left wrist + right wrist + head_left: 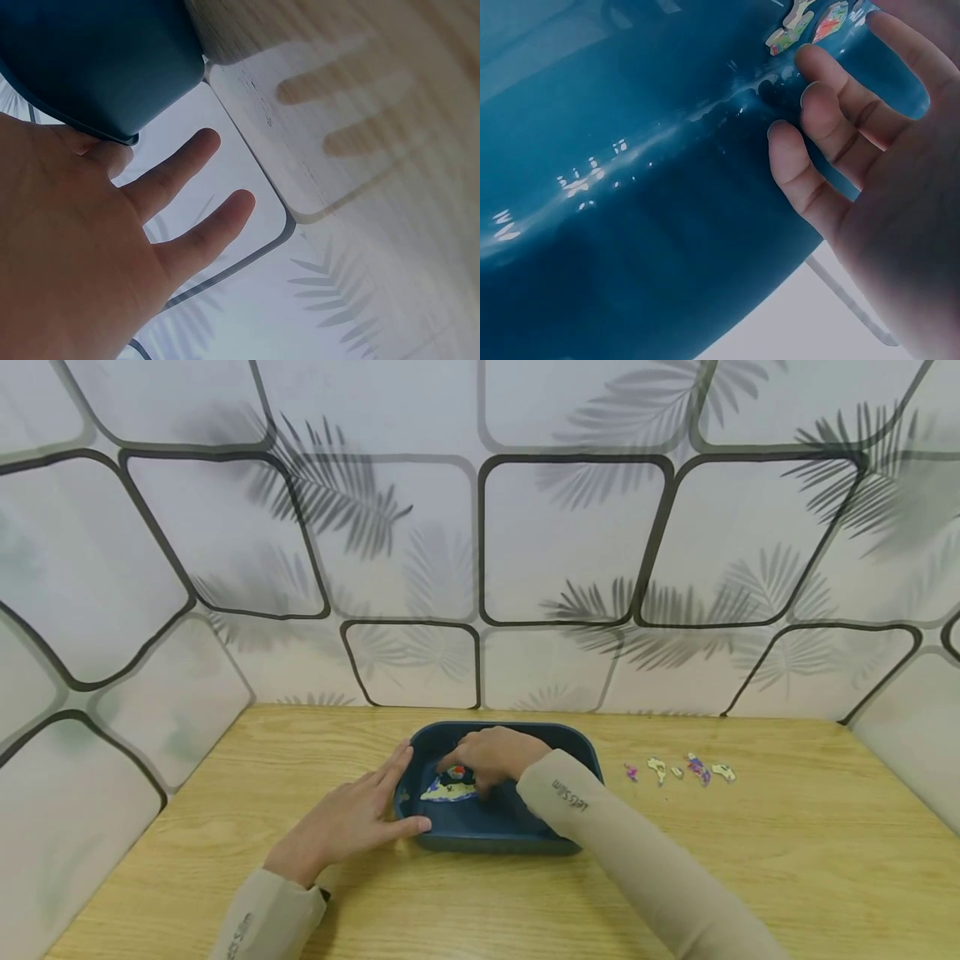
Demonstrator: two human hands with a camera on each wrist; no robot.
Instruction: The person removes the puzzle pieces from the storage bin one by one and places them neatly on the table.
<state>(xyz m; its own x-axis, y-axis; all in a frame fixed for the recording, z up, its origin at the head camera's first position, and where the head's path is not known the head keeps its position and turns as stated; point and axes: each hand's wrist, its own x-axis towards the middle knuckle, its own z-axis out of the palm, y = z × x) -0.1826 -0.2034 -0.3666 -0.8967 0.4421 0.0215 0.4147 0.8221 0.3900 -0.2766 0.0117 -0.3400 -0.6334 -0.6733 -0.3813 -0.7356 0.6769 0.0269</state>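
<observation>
A dark blue plastic tray point(510, 842) sits on the wooden table. My left hand point(356, 814) rests at its left end, thumb on the front rim and fingers lying straight along the side wall. In the left wrist view, two outstretched fingers point(184, 169) stand apart from the tray. Inside the tray, my right hand point(498, 756) reaches over flat, irregular printed pieces point(448, 792), cream with blue edges and some red and green. Its index finger points left at them. The right wrist view shows the fingers point(840, 124) loosely bent beside the colourful pieces point(791, 34).
Several small flat pieces lie in a row on the table right of the tray, including a pink one point(631, 772), a purple one point(698, 768) and a cream one point(723, 772). Behind the tray rises a leaf-patterned backdrop point(555, 668).
</observation>
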